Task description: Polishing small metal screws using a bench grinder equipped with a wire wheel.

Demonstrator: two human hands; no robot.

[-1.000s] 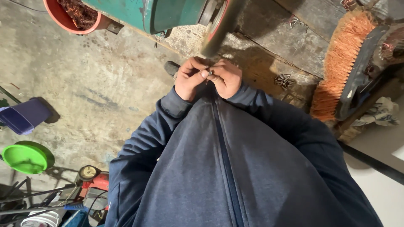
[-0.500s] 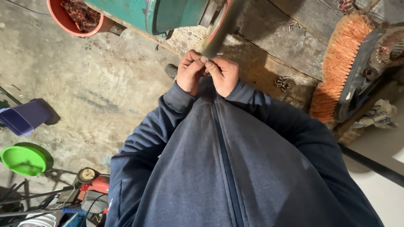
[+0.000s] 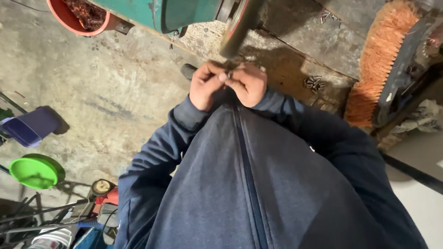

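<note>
- Head view: I'm looking straight down my dark blue zip jacket (image 3: 240, 184) at both hands, which are meeting just under the spinning grinding wheel (image 3: 237, 25) of the green bench grinder (image 3: 175, 11).
- My left hand (image 3: 206, 85) is curling in, thumb and fingertips pressing together on a small metal piece (image 3: 228, 74); my right hand (image 3: 249, 85) is pinching the same piece from the other side, the fingers of both hands touching.
- The piece is sitting between my fingertips, just below the wheel's rim; whether it is touching the wheel I cannot tell.
- It's showing only as a tiny greyish glint, mostly hidden by my fingers, so I cannot make out its shape.
- My read on handling: it's looking light and stiff, small enough to slip or get snatched, so I'm judging a tight fingertip pinch from both sides is the way to take it, with the fingers kept back from the wheel.
- More small metal bits (image 3: 314, 83) are lying on the dusty bench top (image 3: 295, 60) to the right of my hands.
- A broom with orange bristles (image 3: 374, 69) is leaning at the far right.
- A red bucket (image 3: 78, 18) holding rusty scrap is standing beside the grinder at the top left.
- Down on the concrete floor (image 3: 92, 92) a purple tub (image 3: 27, 129) and a green basin (image 3: 34, 170) are sitting well apart from me.
</note>
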